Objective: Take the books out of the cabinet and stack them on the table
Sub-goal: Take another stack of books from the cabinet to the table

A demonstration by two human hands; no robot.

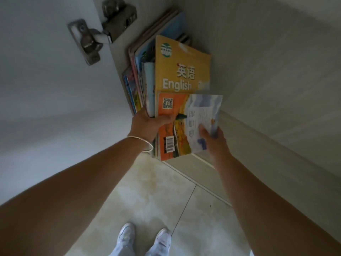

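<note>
Several books (144,74) stand upright in the cabinet, leaning against its left wall. A yellow book marked "English" (182,65) leans on their right side. In front of it, an orange and blue book (177,124) with a barcode and QR code sticks out past the cabinet's front edge. My left hand (147,124) grips its left edge, thumb across the cover. My right hand (212,139) holds its right edge, thumb on the cover. The fingers behind the book are hidden.
The white cabinet door (46,80) stands open on the left, with a metal hinge (103,30) near the top. The cabinet's shelf floor (276,80) extends to the right. Below are beige floor tiles (156,196) and my white shoes (145,237).
</note>
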